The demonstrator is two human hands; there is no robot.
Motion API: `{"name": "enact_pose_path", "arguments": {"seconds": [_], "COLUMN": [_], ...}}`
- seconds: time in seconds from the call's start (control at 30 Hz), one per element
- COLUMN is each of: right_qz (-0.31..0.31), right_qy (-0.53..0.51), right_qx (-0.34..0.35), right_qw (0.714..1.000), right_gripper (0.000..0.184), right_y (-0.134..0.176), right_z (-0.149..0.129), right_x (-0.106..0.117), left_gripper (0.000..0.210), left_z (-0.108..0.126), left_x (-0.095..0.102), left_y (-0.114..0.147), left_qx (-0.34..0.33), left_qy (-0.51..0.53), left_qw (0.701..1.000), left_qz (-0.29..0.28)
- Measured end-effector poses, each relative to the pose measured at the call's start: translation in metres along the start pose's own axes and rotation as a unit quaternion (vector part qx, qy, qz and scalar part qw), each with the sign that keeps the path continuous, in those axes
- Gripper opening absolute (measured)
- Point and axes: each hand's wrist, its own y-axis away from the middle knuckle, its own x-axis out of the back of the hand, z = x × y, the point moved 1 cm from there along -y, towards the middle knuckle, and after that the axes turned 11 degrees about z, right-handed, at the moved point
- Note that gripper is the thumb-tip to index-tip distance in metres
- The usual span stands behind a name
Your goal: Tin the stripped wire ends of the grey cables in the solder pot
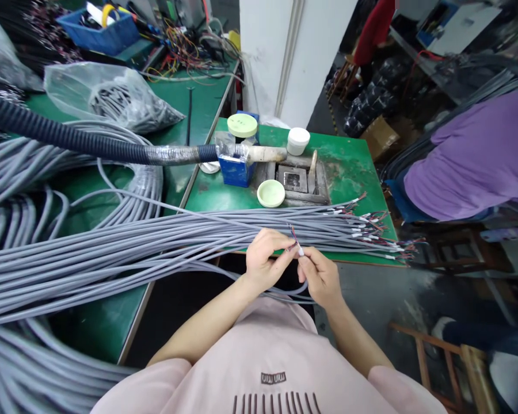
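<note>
Head: right hand (322,277) tight on cable (301,251)

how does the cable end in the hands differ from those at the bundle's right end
The held cable end is gripped by the left hand and right hand; the bundle's cable ends lie unheld. The held end's wires point up-left in the picture; the bundle ends' point mostly right. Both show white bands and coloured wires.

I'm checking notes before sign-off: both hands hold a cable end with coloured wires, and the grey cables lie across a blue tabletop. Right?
The tabletop is green, not blue, in the head view. The left hand and right hand do hold the cable end, and the grey cables lie across the tabletop.
</note>
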Motion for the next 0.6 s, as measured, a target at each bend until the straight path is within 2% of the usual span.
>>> {"name": "enact_pose_path", "arguments": {"seconds": [0.03, 0.1, 0.2, 0.27, 0.33, 0.43, 0.53, 0.6], "right_qz": [-0.003, -0.013, -0.036, -0.05, -0.058, -0.065, -0.079, -0.084], "right_qy": [-0.007, -0.02, -0.026, -0.024, -0.02, -0.019, -0.029, -0.041], "right_qx": [0.0, 0.0, 0.005, 0.01, 0.014, 0.017, 0.017, 0.013], "right_qw": [1.0, 1.0, 0.999, 0.998, 0.998, 0.998, 0.996, 0.996], "right_gripper": [0.022, 0.022, 0.023, 0.023, 0.023, 0.023, 0.021, 0.02], "right_y": [0.001, 0.001, 0.002, 0.003, 0.003, 0.004, 0.004, 0.004], "right_z": [0.001, 0.001, 0.001, 0.001, 0.001, 0.001, 0.001, 0.003], "right_x": [0.0, 0.001, 0.003, 0.003, 0.003, 0.005, 0.007, 0.007], "left_gripper": [0.012, 0.014, 0.025, 0.031, 0.03, 0.022, 0.016, 0.017], "left_z": [-0.002, -0.006, -0.015, -0.019, -0.019, -0.015, -0.01, -0.009], "left_x": [0.002, 0.004, 0.005, 0.006, 0.007, 0.01, 0.011, 0.01], "left_y": [0.001, 0.001, 0.0, -0.003, -0.008, -0.016, -0.023, -0.023], "left_qx": [0.005, 0.084, 0.247, 0.296, 0.297, 0.249, 0.206, 0.214], "left_qy": [0.024, 0.11, 0.227, 0.249, 0.254, 0.262, 0.271, 0.278], "left_qw": [1.0, 0.99, 0.941, 0.919, 0.914, 0.92, 0.924, 0.92], "left_qz": [-0.01, -0.023, -0.044, -0.071, -0.108, -0.155, -0.174, -0.173]}}
